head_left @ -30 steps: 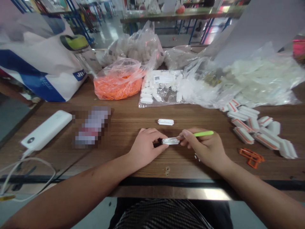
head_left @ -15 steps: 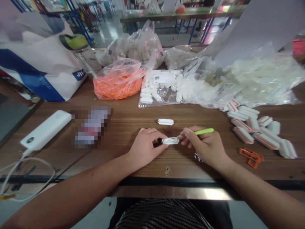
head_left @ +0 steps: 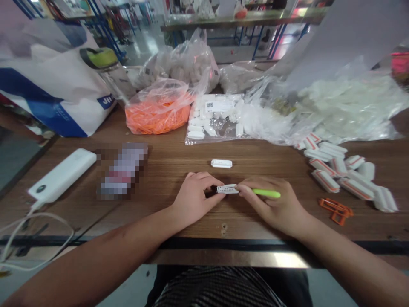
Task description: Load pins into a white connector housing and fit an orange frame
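Observation:
Between the thumb and fingertips of my left hand (head_left: 195,196) is a narrow white plastic piece (head_left: 225,189) with a row of small dark marks or holes. My right hand (head_left: 271,202) is closed around a bright green-handled tool (head_left: 266,193), whose tip is hidden. The right thumb and fingertip meet the right end of the white piece, where a thin pale edge stands at a slant. A similar white plastic strip (head_left: 221,163) lies on the table just beyond both hands.
At the right lie a pile of white cases with orange strips (head_left: 354,179) and orange plastic frames (head_left: 336,210). Behind are bags of orange parts (head_left: 158,113) and white parts (head_left: 214,117). On the left are a white power bank (head_left: 62,175) and a blurred phone (head_left: 124,170).
My right hand has shifted slightly left and down onto the white piece's right end. The tool's handle has tipped lower and its thin metal tip no longer shows. My left hand stays put.

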Motion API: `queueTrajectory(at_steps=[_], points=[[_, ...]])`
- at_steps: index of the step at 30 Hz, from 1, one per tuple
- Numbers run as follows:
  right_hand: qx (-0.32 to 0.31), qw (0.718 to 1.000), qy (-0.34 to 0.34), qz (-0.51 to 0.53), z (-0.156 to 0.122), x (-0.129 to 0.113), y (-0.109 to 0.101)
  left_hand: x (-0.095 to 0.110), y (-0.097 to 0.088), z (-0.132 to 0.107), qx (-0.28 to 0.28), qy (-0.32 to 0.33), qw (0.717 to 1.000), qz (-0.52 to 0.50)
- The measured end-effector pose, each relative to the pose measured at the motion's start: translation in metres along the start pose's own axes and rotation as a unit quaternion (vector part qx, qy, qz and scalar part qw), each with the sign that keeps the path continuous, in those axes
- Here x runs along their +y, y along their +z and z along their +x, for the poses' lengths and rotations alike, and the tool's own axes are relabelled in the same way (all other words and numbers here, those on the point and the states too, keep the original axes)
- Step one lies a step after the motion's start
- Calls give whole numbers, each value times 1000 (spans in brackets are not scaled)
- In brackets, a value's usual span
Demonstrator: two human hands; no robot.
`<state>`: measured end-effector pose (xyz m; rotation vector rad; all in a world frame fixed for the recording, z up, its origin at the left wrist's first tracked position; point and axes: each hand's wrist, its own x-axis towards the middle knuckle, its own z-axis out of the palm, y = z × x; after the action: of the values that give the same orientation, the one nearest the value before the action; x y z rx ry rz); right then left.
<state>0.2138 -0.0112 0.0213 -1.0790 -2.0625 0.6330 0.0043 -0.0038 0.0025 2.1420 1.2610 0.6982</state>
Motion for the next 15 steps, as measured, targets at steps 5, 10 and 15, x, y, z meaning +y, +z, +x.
queueTrajectory(at_steps=[5,10,15], points=[[14,999,-36,-16,-2,-2,0,0,0,0,3,-3,1000,2],[75,990,101,59,-3,4,1,-2,1,0,5,4,1000,3],[67,987,112,89,-2,7,4,-3,1,-1,4,8,1000,5]])
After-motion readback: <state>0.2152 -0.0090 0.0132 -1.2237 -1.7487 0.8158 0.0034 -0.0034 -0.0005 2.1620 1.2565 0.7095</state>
